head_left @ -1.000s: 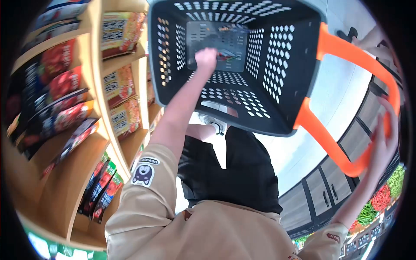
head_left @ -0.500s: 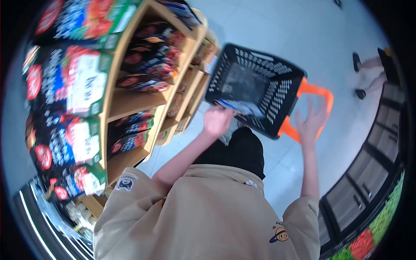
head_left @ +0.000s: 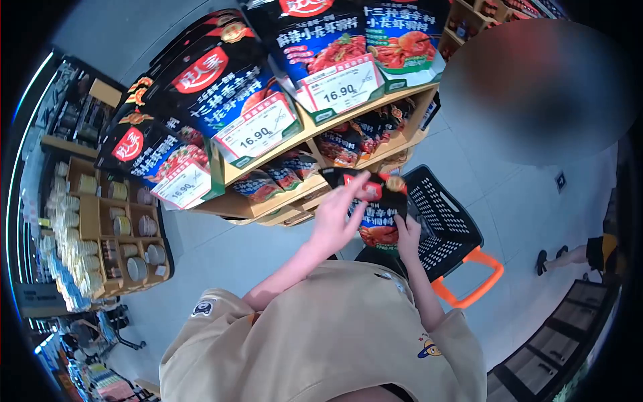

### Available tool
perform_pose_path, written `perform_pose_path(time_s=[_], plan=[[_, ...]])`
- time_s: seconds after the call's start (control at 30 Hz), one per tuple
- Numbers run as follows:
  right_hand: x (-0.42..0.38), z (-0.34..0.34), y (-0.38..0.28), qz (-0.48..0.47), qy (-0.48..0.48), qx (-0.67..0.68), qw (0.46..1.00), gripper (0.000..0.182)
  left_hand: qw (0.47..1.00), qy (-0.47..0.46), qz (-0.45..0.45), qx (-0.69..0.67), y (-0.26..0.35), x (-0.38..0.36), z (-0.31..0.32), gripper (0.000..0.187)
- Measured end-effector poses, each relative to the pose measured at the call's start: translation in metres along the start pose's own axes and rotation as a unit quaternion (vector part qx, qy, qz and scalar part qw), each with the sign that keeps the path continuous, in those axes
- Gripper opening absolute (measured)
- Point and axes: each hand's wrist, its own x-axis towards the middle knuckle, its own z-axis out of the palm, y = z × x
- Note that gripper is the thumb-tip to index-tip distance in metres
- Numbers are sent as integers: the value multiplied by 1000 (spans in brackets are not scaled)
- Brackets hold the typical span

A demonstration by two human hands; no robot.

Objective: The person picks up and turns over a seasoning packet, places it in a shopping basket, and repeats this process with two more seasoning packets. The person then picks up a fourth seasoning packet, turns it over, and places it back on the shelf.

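A black pouch of seasoning (head_left: 383, 213) with a red label, blue band and a picture of food is held up in front of my body. My right hand (head_left: 407, 240) grips its lower right edge, thumb on the front. Over the pouch's left side reaches my left hand (head_left: 336, 220), its fingers stretched out and apart, the tips overlapping the red label. Behind and to the right of the pouch stands a black shopping basket (head_left: 462, 231) with an orange handle (head_left: 497, 268), which neither hand touches.
A wooden display shelf (head_left: 281, 174) with several similar pouches and 16.90 price cards (head_left: 340, 92) stands ahead. Bowls fill a wooden rack (head_left: 134, 268) at left. A person's legs (head_left: 569, 258) show at right, near dark cabinets (head_left: 549, 342). A blurred patch covers the upper right.
My right hand has left the area of the basket handle and now grips the pouch. The pouch has come up from over the basket; my left fingers have spread. The view has turned towards the shelf.
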Motion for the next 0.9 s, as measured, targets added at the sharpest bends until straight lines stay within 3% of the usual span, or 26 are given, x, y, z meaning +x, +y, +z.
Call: perform_pose_path(time_s=[0.03, 0.07, 0.13, 0.2, 0.33, 0.4, 0.47, 0.53, 0.57, 0.73, 0.8, 0.9], plan=[[8, 7, -10, 25, 8, 136, 990, 16, 995, 55, -57, -56, -2, -5, -15, 48], [15, 9, -23, 44, -29, 155, 986, 18, 992, 126, -29, -11, -12, -10, -26, 52], [29, 25, -46, 108, -71, 273, 953, 19, 975, 203, -91, -28, -31, -27, -46, 55], [39, 43, -76, 135, -124, 362, 914, 22, 969, 166, -171, -65, -48, -46, -61, 52], [52, 74, -119, 187, -210, 446, 850, 28, 860, 73, -272, -425, -59, -69, -65, 54], [60, 87, -113, 216, -260, 487, 805, 28, 850, 79, -285, -435, -61, -75, -65, 51], [67, 96, -104, 271, -250, 503, 782, 28, 840, 81, -299, -445, -63, -78, -66, 48], [71, 101, -99, 283, -263, 499, 776, 28, 895, 101, -227, -371, -53, -71, -76, 31], [70, 102, -98, 292, -273, 499, 769, 28, 879, 159, -228, -387, -46, -67, -76, 21], [66, 102, -107, 268, -243, 495, 790, 25, 884, 176, -234, -365, -55, -74, -78, 22], [68, 99, -107, 253, -227, 495, 800, 25, 894, 235, -210, -318, -55, -72, -78, 18], [65, 93, -113, 172, -187, 408, 877, 24, 908, 244, -202, -273, -60, -72, -80, 17]])
